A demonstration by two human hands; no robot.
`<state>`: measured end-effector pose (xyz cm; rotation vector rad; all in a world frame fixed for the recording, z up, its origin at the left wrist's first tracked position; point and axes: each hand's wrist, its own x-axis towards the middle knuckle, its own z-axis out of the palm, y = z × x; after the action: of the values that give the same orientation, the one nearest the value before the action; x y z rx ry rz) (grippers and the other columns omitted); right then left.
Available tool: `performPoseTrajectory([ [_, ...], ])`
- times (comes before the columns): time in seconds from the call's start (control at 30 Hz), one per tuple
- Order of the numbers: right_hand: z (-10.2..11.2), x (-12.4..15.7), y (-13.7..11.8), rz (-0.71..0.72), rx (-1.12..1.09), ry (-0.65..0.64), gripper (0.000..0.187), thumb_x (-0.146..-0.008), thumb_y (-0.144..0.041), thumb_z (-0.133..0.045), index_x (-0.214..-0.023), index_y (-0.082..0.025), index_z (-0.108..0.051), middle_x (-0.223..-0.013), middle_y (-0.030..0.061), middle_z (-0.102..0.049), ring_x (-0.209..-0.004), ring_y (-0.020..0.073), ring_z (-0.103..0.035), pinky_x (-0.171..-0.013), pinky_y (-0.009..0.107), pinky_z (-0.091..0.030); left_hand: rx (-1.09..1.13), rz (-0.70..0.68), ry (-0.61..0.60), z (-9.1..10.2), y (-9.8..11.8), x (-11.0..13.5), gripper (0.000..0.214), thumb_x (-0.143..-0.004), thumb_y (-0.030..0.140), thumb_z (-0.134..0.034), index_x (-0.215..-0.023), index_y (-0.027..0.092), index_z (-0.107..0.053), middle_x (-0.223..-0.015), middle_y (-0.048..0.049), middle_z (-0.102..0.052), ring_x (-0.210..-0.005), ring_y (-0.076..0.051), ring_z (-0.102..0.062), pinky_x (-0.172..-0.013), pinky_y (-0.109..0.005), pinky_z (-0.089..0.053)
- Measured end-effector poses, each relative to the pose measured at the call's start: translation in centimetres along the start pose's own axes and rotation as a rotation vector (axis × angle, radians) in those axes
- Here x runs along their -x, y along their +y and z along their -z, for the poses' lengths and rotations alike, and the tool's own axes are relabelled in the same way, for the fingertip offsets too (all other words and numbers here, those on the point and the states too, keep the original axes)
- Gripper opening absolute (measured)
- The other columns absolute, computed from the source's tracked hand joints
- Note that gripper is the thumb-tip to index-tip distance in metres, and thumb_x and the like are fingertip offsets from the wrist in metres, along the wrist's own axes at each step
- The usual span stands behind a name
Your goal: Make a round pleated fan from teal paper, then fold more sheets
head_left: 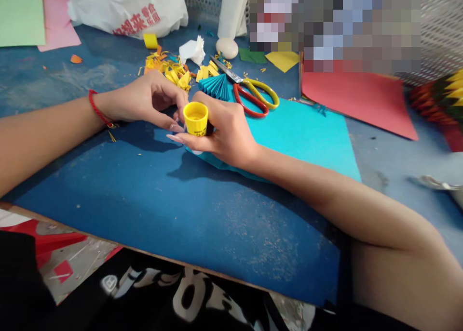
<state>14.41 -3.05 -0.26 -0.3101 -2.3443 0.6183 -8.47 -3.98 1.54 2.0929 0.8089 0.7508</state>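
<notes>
My right hand (231,128) is closed round a small yellow plastic cap (196,121), hollow at the top and marked with dark print, like that of a glue stick. A bit of something white shows beneath this hand. Just left of the cap is my left hand (148,99), its fingers curled and its thumb bent in towards the fingertips. Whatever it pinches, if anything, is hidden. Behind the hands lie a pleated teal paper fan (216,86) and scissors (249,87) with one red and one yellow handle. A sheet of turquoise paper (304,133) lies partly under my right forearm.
Yellow and orange paper scraps (168,71) are piled behind my left hand, near a crumpled white paper (192,50). A white plastic bag (126,8) stands at the back. Red paper (358,99) lies at the right. The blue table's front edge (144,254) runs close to my body.
</notes>
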Motion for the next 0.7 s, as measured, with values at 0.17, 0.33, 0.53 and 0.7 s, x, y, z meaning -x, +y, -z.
performPoseTrajectory([
  [0.17,-0.1,-0.05,0.52,-0.014,-0.02,-0.065,0.045,-0.093,-0.064,-0.071,-0.109,-0.023,-0.062,-0.093,0.0044,-0.065,-0.094,0.0219,-0.067,-0.083,0.032,-0.058,0.219,0.067,0.13,0.1,-0.29,0.2,0.046,-0.072,0.059,-0.094,-0.074,0.018,-0.075,-0.065,0.0008,-0.065,-0.059,-0.009,-0.056,-0.054,-0.024,-0.047],
  [0.33,-0.03,-0.17,0.66,0.063,-0.118,-0.068,0.044,-0.094,-0.062,-0.07,-0.106,-0.021,-0.064,-0.096,0.0049,-0.066,-0.095,0.0211,-0.066,-0.084,0.033,-0.059,0.368,0.068,0.161,0.46,-0.62,0.03,0.035,-0.071,0.052,-0.095,-0.071,0.024,-0.074,-0.064,0.0018,-0.063,-0.063,-0.014,-0.055,-0.058,-0.031,-0.047],
  [0.53,0.05,-0.42,0.77,0.069,-0.165,-0.087,0.042,-0.097,-0.061,-0.066,-0.11,-0.021,-0.064,-0.097,0.0034,-0.067,-0.096,0.0189,-0.065,-0.086,0.032,-0.058,0.363,0.097,0.129,0.88,-0.61,-0.09,0.016,-0.069,0.038,-0.09,-0.073,0.031,-0.075,-0.065,0.0014,-0.063,-0.064,-0.017,-0.05,-0.061,-0.036,-0.046],
  [0.7,0.16,-0.62,0.59,0.008,-0.192,-0.107,0.037,-0.095,-0.056,-0.072,-0.107,-0.021,-0.064,-0.096,0.0034,-0.067,-0.094,0.0187,-0.064,-0.084,0.031,-0.058,0.38,0.102,0.152,0.67,-0.74,-0.08,0.021,-0.067,0.042,-0.092,-0.071,0.03,-0.075,-0.064,0.0009,-0.062,-0.064,-0.017,-0.05,-0.061,-0.036,-0.046],
])
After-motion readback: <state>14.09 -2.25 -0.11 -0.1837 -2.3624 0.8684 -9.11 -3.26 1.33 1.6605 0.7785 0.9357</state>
